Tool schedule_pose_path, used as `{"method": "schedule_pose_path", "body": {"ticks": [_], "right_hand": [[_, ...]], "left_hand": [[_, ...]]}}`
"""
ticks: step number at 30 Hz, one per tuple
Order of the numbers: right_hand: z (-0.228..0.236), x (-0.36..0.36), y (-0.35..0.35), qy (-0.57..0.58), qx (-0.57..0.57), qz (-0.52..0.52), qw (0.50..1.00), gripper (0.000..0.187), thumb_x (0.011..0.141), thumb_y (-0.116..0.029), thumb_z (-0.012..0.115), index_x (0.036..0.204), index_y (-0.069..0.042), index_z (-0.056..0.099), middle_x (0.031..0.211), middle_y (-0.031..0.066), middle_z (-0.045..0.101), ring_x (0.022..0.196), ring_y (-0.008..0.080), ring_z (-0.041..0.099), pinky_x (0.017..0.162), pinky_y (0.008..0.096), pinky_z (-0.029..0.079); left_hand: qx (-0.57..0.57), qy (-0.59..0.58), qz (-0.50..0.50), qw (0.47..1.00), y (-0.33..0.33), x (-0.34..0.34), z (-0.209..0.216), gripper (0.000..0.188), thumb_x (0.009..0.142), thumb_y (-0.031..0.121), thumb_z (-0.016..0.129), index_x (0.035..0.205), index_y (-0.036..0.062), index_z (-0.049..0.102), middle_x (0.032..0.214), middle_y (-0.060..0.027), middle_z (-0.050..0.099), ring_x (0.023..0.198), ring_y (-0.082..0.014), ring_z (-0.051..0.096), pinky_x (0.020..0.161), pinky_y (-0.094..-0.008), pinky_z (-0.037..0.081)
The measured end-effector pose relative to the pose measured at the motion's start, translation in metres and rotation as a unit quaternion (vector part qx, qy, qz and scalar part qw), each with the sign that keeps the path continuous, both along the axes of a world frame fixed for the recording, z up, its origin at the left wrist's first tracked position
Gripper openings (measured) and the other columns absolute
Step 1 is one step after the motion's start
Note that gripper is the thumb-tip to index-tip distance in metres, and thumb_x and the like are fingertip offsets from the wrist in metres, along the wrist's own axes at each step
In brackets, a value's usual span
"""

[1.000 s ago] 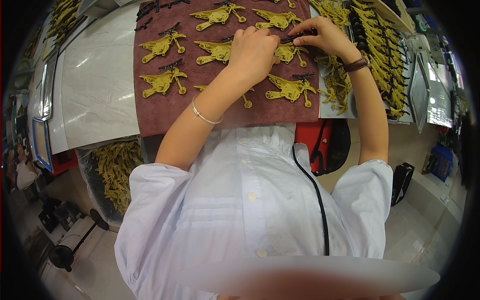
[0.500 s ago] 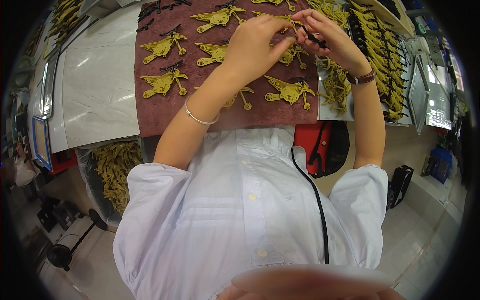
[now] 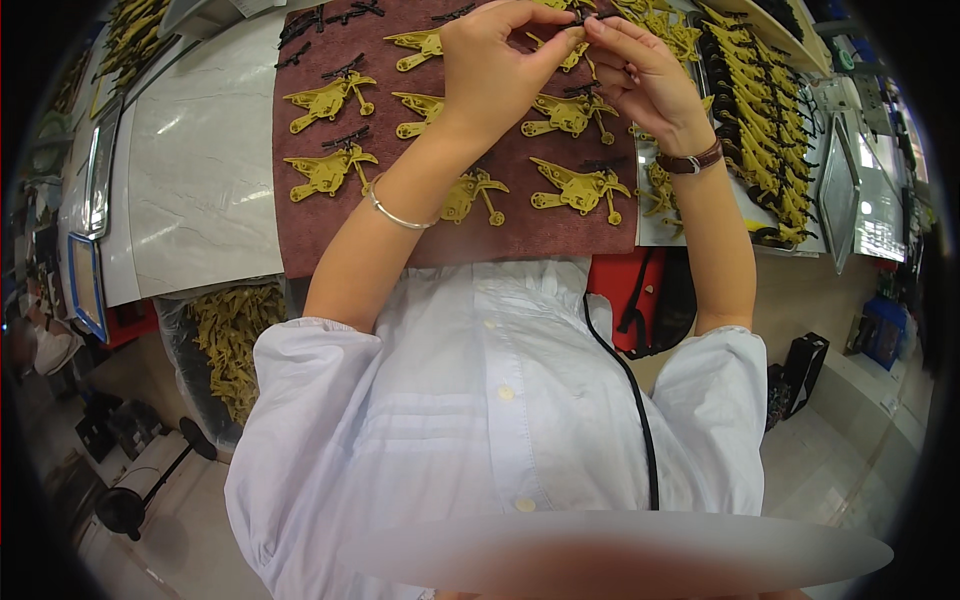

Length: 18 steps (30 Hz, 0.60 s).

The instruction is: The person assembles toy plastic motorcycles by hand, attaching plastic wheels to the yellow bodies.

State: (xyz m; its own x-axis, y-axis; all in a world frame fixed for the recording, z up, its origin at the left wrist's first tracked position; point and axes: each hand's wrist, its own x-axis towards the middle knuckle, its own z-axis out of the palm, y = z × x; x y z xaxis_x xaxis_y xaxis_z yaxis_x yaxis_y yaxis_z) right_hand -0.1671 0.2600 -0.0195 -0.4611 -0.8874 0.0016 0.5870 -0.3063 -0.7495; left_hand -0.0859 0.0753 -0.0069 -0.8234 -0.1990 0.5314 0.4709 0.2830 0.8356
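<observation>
Above the far part of a maroon cloth point(image 3: 455, 245), my left hand point(image 3: 492, 72) and my right hand point(image 3: 645, 82) meet at the fingertips. Both pinch a small black plastic part point(image 3: 579, 19), whose exact shape is mostly covered by the fingers. Below them, yellow-green plastic toy body pieces point(image 3: 578, 187) lie in rows on the cloth. Small black pieces, such as one black bar-shaped part point(image 3: 345, 138), lie against the upper side of many of them. My left hand and forearm cover part of the middle column.
Loose black parts point(image 3: 352, 12) lie at the cloth's far left corner. To the right are a heap of yellow-green parts point(image 3: 655, 30) and a tray with rows of yellow and black assemblies point(image 3: 765, 130). A lined bin of yellow-green pieces point(image 3: 235, 345) stands below the table's left side.
My hands have come together at the far side of the cloth. The black part, held in my right fingers before, is now between both hands' fingertips. My right hand has shifted left.
</observation>
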Motion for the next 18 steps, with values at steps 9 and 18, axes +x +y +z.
{"method": "schedule_pose_path", "body": {"ticks": [9,18], "right_hand": [[0.016,-0.011,-0.007,0.400,0.438,-0.248,0.766,0.014,0.092,-0.013,0.062,0.098,-0.002,0.068,0.080,0.0023,0.067,0.069,0.0101,0.062,0.062,0.0243,0.050],[-0.036,-0.070,0.013,0.641,0.462,-0.149,0.594,0.014,0.088,-0.014,0.067,0.097,-0.004,0.070,0.083,0.0071,0.070,0.072,0.0157,0.063,0.066,0.0292,0.050]], "left_hand": [[-0.278,0.017,-0.034,0.960,-0.011,-0.016,-0.012,0.023,0.076,0.008,0.070,0.098,0.0004,0.069,0.087,-0.0168,0.066,0.087,-0.0343,0.063,0.077,-0.0421,0.051],[-0.461,-0.075,0.006,0.884,-0.012,-0.050,-0.070,0.029,0.073,0.020,0.077,0.101,0.0130,0.071,0.101,-0.0066,0.066,0.104,-0.0271,0.060,0.088,-0.0443,0.046]]}}
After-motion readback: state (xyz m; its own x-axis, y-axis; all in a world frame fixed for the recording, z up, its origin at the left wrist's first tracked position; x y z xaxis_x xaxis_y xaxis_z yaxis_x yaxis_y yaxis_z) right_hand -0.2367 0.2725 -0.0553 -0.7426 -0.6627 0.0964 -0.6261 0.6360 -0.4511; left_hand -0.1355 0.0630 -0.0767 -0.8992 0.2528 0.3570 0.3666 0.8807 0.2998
